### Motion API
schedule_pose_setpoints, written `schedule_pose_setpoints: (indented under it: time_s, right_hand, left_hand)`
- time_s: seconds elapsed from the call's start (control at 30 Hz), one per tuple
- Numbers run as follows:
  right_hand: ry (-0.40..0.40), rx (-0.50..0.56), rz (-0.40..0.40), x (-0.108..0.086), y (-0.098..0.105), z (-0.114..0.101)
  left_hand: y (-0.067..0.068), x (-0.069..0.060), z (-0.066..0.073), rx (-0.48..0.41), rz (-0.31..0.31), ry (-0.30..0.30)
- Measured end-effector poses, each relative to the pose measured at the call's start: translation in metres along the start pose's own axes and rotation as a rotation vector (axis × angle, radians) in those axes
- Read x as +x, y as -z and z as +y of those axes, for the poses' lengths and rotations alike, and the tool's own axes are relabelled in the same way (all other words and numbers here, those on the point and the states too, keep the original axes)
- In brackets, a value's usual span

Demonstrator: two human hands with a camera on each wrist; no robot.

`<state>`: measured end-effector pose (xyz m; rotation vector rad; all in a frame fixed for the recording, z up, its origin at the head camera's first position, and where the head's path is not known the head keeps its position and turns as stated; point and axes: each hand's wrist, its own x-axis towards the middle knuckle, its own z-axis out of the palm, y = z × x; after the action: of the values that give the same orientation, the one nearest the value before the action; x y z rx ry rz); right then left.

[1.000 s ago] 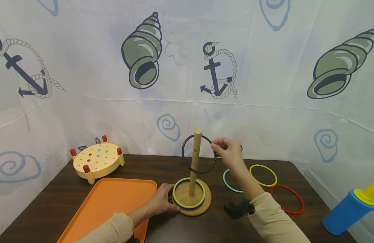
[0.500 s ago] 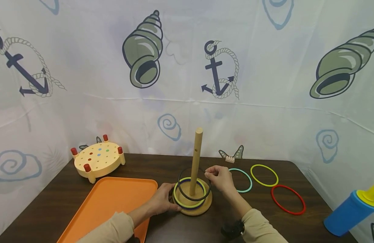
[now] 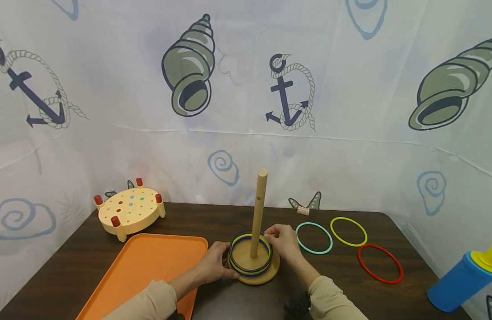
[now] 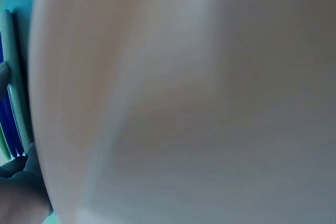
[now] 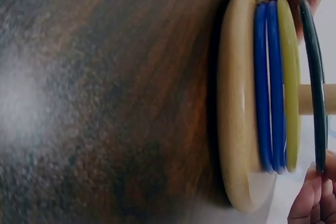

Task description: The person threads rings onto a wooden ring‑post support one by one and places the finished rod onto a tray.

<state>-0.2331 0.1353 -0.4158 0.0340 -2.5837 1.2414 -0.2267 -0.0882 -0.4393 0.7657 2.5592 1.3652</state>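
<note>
A wooden ring stand (image 3: 259,209) stands upright on the table, its post rising from a round base (image 5: 237,103). Two blue rings (image 5: 276,87) and a yellow ring (image 5: 290,98) are stacked round the post above the base. My right hand (image 3: 286,243) pinches a black ring (image 5: 315,77) at its right edge. The post passes through this ring, which hangs just above the yellow one with a small gap. My left hand (image 3: 211,264) grips the stand's base at its left side, thumb at the front by the lowest rings. The left wrist view is mostly blocked by a blurred pale surface.
Right of the stand lie a light blue ring (image 3: 297,240), another yellow ring (image 3: 365,231) and a red ring (image 3: 401,269). An orange tray (image 3: 158,262) is at left, with a pegboard (image 3: 130,209) behind it. A blue cylinder with a yellow top (image 3: 454,282) stands far right.
My right hand has lowered the black ring down the post, from near its top to just over the stacked rings. The left hand has stayed at the base.
</note>
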Motion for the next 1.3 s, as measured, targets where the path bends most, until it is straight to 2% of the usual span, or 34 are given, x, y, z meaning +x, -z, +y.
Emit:
schedule_pose_setpoints:
  time_s: [0.37,1.1,1.3]
  right_hand:
    - [0.02,-0.048,0.037,-0.003,-0.005,0.003]
    - [0.022,0.003,0.045,-0.005,-0.006,0.013]
    - [-0.039,0.054,0.09,-0.004,0.007,0.021]
  left_hand:
    - [-0.001,0.0,0.0,0.056,0.003,0.002]
    - [-0.001,0.0,0.0,0.054,0.008,0.032]
    - [-0.001,0.0,0.0,0.062,0.003,0.038]
